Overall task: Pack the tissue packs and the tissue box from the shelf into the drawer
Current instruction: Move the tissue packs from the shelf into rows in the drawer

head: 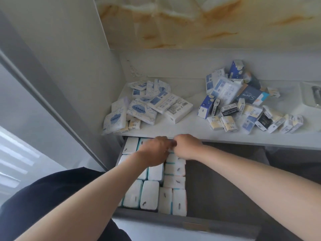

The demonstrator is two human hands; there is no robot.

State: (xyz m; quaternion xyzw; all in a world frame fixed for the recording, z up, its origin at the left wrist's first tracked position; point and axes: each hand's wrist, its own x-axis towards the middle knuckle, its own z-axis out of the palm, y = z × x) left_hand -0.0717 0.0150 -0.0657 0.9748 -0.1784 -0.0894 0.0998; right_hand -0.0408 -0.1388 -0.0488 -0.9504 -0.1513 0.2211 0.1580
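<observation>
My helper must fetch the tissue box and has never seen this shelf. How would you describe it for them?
Start at the white shelf above the open drawer and go to the heap of tissue packs on its right side. Toward the back of that heap lies the tissue box: the only dark grey-blue carton, with white lettering on top.

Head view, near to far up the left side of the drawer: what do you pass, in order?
Drawer front wall → white tissue packs → left hand and right hand, side by side → shelf → blue-and-white tissue packs → marbled wall.
</observation>
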